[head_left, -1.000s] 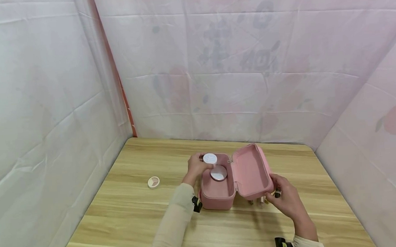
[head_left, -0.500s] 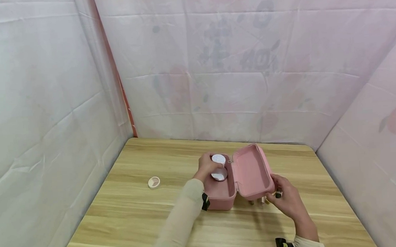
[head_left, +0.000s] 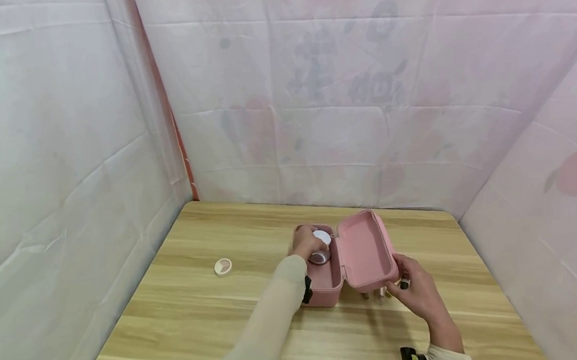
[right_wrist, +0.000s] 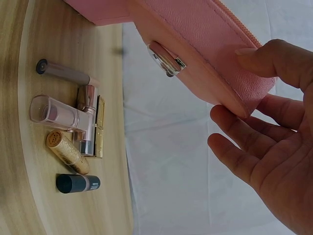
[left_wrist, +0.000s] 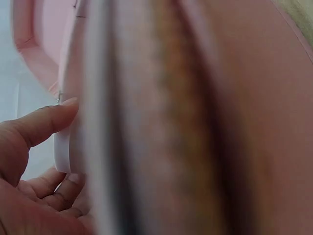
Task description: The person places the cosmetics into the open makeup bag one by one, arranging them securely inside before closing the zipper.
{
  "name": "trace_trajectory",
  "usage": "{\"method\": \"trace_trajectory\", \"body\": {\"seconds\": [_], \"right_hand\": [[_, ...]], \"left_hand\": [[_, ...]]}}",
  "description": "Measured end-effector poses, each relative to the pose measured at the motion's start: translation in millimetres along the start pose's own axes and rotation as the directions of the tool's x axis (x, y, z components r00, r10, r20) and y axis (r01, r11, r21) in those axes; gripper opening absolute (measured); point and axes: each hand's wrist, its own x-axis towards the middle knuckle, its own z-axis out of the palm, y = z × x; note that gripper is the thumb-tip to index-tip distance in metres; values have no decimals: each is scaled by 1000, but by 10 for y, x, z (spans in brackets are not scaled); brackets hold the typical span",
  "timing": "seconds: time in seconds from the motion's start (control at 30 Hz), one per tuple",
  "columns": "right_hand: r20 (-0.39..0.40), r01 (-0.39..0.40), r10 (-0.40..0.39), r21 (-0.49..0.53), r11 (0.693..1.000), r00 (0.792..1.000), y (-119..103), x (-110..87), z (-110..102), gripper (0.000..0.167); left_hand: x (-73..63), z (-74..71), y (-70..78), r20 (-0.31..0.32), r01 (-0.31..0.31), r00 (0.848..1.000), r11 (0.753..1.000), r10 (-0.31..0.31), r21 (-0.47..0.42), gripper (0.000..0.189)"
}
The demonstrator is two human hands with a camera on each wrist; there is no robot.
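A pink cosmetic case (head_left: pixel 322 299) stands unzipped on the table, its lid (head_left: pixel 366 247) swung out to the right. Reaching into the case, my left hand (head_left: pixel 308 241) grips a round container with a white top (head_left: pixel 322 237). Just below it, inside the case, lies a round, shiny compact (head_left: pixel 319 257), partly covered by my fingers. In the left wrist view the container's white rim (left_wrist: pixel 62 152) shows between thumb and fingers, while the case's blurred edge hides much else. My right hand (head_left: pixel 419 288) holds the lid by its outer corner, thumb on one side and fingers underneath.
A small round three-colour palette (head_left: pixel 223 266) lies on the wooden table (head_left: pixel 188 324) at left. Behind the lid, the right wrist view shows several makeup tubes, among them a gold one (right_wrist: pixel 67 152) and a black one (right_wrist: pixel 77 183). Cloth walls (head_left: pixel 286 137) surround the table.
My left hand has moved right and down into the case with the white-topped container, towards the compact. The right hand and the lid have stayed in place.
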Motion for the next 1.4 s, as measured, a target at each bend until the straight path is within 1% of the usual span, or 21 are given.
{"method": "trace_trajectory", "body": {"seconds": [0.1, 0.2, 0.3, 0.37, 0.47, 0.53, 0.6, 0.67, 0.77, 0.83, 0.93, 1.03, 1.1, 1.2, 1.3, 1.4], "right_hand": [[-10, 6, -6, -4, 1000, 1000, -8, -2, -2, 60], [-14, 15, -15, 3, 1000, 1000, -19, 1, -2, 60], [-17, 22, -22, 4, 1000, 1000, -35, 1, -7, 60], [-17, 26, -26, 1, 1000, 1000, -46, 0, -9, 60], [-19, 27, -27, 7, 1000, 999, -62, 6, -3, 60], [-16, 25, -25, 12, 1000, 1000, -69, 9, 8, 60], [-10, 20, -20, 19, 1000, 1000, -75, 9, 20, 59], [-3, 18, -18, 22, 1000, 1000, -80, 7, 30, 60], [4, 16, -17, 24, 1000, 1000, -81, 7, 38, 60], [2, 17, -17, 24, 1000, 1000, -81, 11, 38, 60], [4, 17, -17, 18, 1000, 1000, -76, 15, 33, 60], [10, 16, -16, 23, 1000, 1000, -73, 17, 30, 60], [15, 16, -16, 20, 1000, 1000, -68, 14, 32, 60], [14, 23, -24, 20, 1000, 1000, -69, 14, 18, 60], [10, 32, -33, 13, 999, 999, -70, 23, 1, 60], [6, 30, -30, 10, 999, 1000, -70, 30, -1, 60]], "left_hand": [[10, 18, 14, 26, -2, 1000, 1000, 1, 23, 38], [17, 27, 22, 37, 18, 999, 999, -19, 26, 34], [29, 47, 14, 40, 33, 999, 999, -34, 29, 42], [34, 64, 2, 26, 25, 999, 999, -26, 47, 49], [42, 97, -42, 0, 7, 1000, 995, -7, 99, 57], [40, 117, -81, -10, -8, 1000, 990, 9, 139, 56], [35, 139, -128, -20, -7, 1000, 987, 11, 160, 55], [31, 157, -170, -29, 0, 1000, 988, 5, 155, 55], [31, 163, -207, -29, 9, 1000, 994, -6, 112, 58], [36, 151, -208, -21, -2, 1000, 995, 4, 96, 57], [36, 118, -184, -15, -22, 1000, 995, 23, 99, 54], [25, 84, -154, -11, -23, 1000, 993, 24, 118, 51], [10, 69, -143, 0, -12, 1000, 994, 12, 105, 53], [-10, 54, -114, 37, 1, 999, 997, -4, 80, 55], [-32, 32, -65, 66, 11, 998, 999, -14, 42, 53], [-45, 6, -25, 69, 17, 997, 999, -19, 27, 48]]}}
